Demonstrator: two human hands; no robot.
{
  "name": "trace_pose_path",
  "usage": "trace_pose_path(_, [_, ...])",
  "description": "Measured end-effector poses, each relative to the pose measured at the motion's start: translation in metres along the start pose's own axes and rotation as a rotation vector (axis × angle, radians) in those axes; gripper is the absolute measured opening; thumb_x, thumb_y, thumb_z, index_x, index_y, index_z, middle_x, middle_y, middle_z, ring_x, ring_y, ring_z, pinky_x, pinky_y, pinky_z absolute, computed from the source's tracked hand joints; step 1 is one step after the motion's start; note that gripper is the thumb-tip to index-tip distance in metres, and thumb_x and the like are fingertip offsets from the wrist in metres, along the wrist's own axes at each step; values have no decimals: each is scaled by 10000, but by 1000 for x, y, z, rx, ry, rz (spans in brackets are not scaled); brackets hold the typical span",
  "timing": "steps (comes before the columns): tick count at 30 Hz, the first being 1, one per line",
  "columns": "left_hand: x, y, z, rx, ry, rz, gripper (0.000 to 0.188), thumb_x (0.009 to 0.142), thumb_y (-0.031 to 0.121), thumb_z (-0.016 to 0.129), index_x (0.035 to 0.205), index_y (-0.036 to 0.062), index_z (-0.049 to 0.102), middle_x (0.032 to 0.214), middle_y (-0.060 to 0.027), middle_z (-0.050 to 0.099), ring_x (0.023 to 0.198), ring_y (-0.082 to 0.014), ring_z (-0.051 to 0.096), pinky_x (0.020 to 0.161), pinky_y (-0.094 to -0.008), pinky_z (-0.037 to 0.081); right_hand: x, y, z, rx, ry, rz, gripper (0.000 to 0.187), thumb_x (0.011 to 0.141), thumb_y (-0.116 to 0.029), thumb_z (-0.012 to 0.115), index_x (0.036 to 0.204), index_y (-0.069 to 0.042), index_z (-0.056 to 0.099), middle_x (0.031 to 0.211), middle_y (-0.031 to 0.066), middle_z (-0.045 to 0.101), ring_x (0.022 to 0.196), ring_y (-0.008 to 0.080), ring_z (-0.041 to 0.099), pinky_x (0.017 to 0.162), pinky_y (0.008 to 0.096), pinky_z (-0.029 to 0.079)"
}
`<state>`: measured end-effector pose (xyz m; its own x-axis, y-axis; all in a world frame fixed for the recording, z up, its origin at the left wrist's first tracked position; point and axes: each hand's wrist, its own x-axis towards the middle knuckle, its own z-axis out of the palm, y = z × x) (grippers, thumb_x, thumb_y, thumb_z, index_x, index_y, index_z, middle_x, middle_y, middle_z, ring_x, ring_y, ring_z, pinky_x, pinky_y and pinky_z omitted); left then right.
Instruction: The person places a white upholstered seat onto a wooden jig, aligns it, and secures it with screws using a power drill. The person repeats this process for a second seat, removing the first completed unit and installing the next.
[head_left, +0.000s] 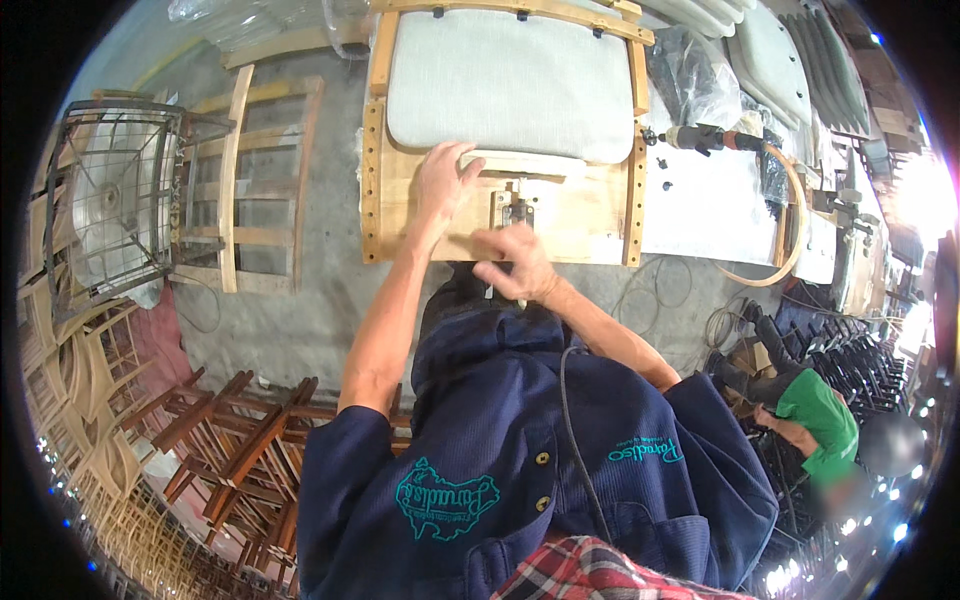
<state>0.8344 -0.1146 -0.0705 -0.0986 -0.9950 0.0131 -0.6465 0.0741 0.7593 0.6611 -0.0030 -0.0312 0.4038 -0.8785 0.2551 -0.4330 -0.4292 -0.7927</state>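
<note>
Nearest, at six o'clock, a plaid collar [590,572] and the dark blue work jacket [520,440] fill the lower frame, with a thin black cord [572,420] running up the chest. Both bare forearms rise from its rolled sleeves toward twelve o'clock.

The right hand [518,262] sits just above the jacket, near the picture's centre. Its fingers are curled in and bunched together, pinching something small and pale that pokes out below the fist; what that is cannot be made out. The knuckles lie at the near edge of the wooden board [590,215], just at six o'clock from a small metal bracket [518,208] fixed to that board.

The left hand [443,180] lies farther out, at about ten o'clock from the right one. It is spread flat, fingers loosely apart and extended, pressing on the board with fingertips touching a pale curved wooden strip [525,163] that crosses the board.

Beyond the strip, at twelve o'clock, a grey cushion [510,80] rests in the wooden chair frame [374,150].

At two o'clock a power drill [700,137] lies on a white sheet [705,205]. At nine o'clock stands a wire basket [110,200]; at seven o'clock, stacked dark wooden chair parts [230,440]. At four o'clock another person in a green shirt [820,410] bends over.
</note>
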Motion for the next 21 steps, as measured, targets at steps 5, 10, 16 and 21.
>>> trace_pose_path(5, [12, -27, -6, -143, 333, -364, 648, 921, 423, 748, 1337, -42, 571, 1301, -196, 598, 1213, -319, 580, 1029, -447, 467, 31, 60, -63, -103, 613, 595, 439, 915, -350, 761, 1221, -52, 660, 825, 40, 625, 776, 164, 567, 748, 342, 497])
trace_pose_path(10, [58, -73, -9, -680, 314, -636, 956, 910, 532, 732, 1446, -177, 378, 1482, -310, 457, 1391, -386, 455, 1126, -470, 407, 1, 160, -93, -45, 739, 939, 650, 949, -500, 697, 1198, 95, 614, 1001, 167, 666, 860, 227, 640, 809, 363, 527])
trace_pose_path(16, [92, -92, -15, -375, 287, -819, 1056, 768, 678, 801, 1380, -137, 525, 1367, -245, 599, 1300, -321, 556, 1066, -431, 455, 17, 197, -111, 596, 770, 1132, 745, 924, -571, 696, 1357, 22, 571, 1149, 133, 648, 965, 252, 673, 755, 422, 579])
trace_pose_path(21, [107, -48, -21, -366, 73, -868, 1101, 681, 751, 812, 1270, -157, 608, 1291, -280, 641, 1198, -369, 621, 1013, -434, 481, 46, 222, -138, 341, 679, 1179, 1004, 878, -705, 623, 1391, 150, 505, 1259, 264, 641, 1168, 398, 630, 859, 475, 572])
